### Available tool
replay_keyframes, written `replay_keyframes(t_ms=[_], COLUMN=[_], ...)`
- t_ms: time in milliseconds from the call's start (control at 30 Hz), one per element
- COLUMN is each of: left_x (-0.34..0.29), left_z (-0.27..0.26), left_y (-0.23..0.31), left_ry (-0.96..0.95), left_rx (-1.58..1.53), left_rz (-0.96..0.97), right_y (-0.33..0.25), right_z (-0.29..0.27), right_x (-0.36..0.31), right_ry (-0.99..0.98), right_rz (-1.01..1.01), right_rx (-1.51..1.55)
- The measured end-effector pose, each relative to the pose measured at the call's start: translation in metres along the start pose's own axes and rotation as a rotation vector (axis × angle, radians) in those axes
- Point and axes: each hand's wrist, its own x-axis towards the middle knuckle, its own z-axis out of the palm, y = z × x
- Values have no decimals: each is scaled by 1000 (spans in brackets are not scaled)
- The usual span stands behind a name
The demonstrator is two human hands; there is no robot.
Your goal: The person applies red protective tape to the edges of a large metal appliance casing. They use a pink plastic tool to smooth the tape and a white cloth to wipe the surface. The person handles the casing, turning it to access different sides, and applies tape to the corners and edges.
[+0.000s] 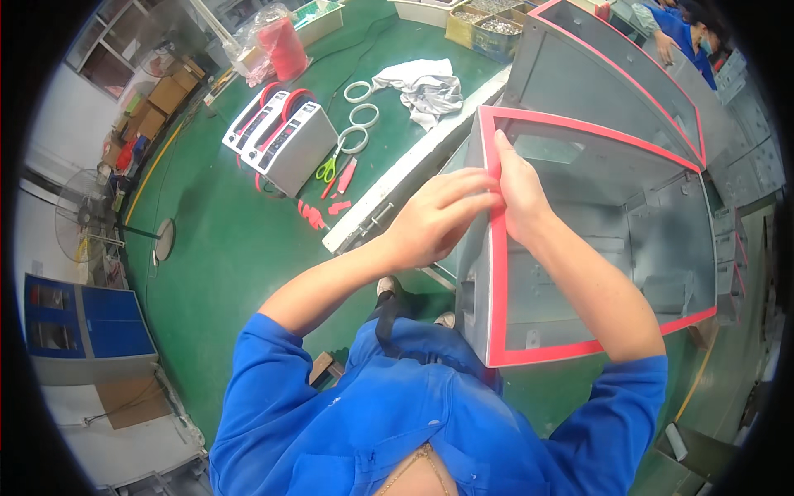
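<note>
A grey metal box [476, 281] stands at my right with its opening facing up. Red tape [499, 318] runs along its rim. At the left rim, my left hand [442, 217] has its fingers bent and drawn together against the tape and the outer wall; whether anything is between them is hidden. Across from it, my right hand [519, 186] lies along the inner side of that same rim. Its fingers are stretched toward the far left corner, the thumb side partly hidden.
Two white tape dispensers [289, 153], green-handled scissors [327, 170], tape rings [364, 115] and a pale cloth [426, 89] lie beyond the white-edged beam [397, 188]. Another taped grey box [595, 83] stands behind. A co-worker in blue [686, 37] is at far right; a fan [87, 217] stands left.
</note>
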Motion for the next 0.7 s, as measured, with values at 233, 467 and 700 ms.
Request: replay_keyframes(t_ms=[233, 467, 700], left_x=[-6, -18, 28], left_z=[11, 12, 14], left_y=[1, 16, -66], left_ry=[-40, -87, -24], left_rx=[178, 190, 385], left_rz=[180, 215, 189], right_y=[1, -15, -9], right_z=[-1, -26, -60], right_x=[-2, -40, -106], right_ry=[-21, -19, -92], right_rz=[-49, -238, -415], right_rx=[81, 25, -134])
